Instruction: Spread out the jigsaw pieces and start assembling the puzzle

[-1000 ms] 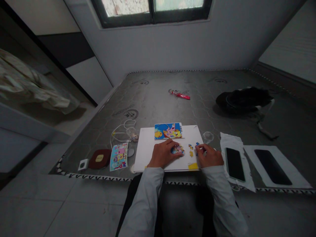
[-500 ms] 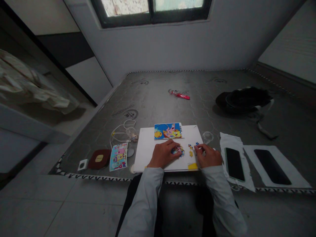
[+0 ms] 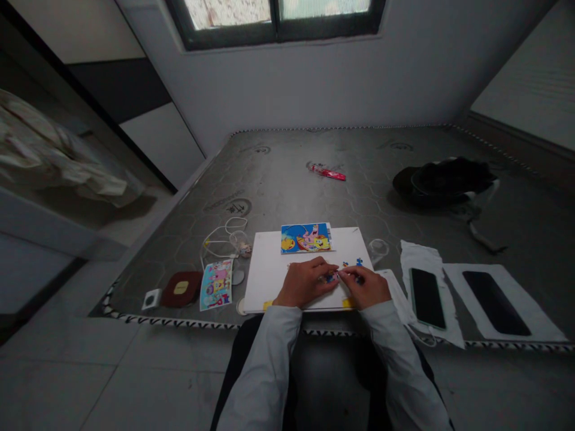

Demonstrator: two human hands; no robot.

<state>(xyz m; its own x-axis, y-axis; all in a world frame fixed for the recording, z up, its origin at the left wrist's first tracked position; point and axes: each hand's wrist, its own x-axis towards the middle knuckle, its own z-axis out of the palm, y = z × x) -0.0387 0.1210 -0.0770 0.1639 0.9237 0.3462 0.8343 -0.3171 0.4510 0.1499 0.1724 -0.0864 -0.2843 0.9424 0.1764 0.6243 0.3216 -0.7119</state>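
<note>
A white board (image 3: 274, 269) lies on the near edge of a grey mattress (image 3: 287, 179). A colourful cartoon picture card (image 3: 306, 237) rests at the board's far edge. My left hand (image 3: 305, 282) lies on the board with its fingers curled over a small cluster of joined puzzle pieces (image 3: 331, 276). My right hand (image 3: 366, 286) has come up against it, fingertips pinched on a piece at that cluster. A few loose pieces (image 3: 357, 262) lie just beyond my right hand.
Left of the board are a cartoon card (image 3: 217, 284), a brown round case (image 3: 181, 288), a white cable (image 3: 220, 236) and a small white square (image 3: 150, 299). Two dark phones (image 3: 426, 290) (image 3: 496, 294) lie on white sheets at right. A red tube (image 3: 327, 172) and dark bundle (image 3: 442, 179) sit farther back.
My right hand has slid left until its fingertips meet the left hand at the puzzle cluster. The left hand shifted slightly right and curled more over the pieces.
</note>
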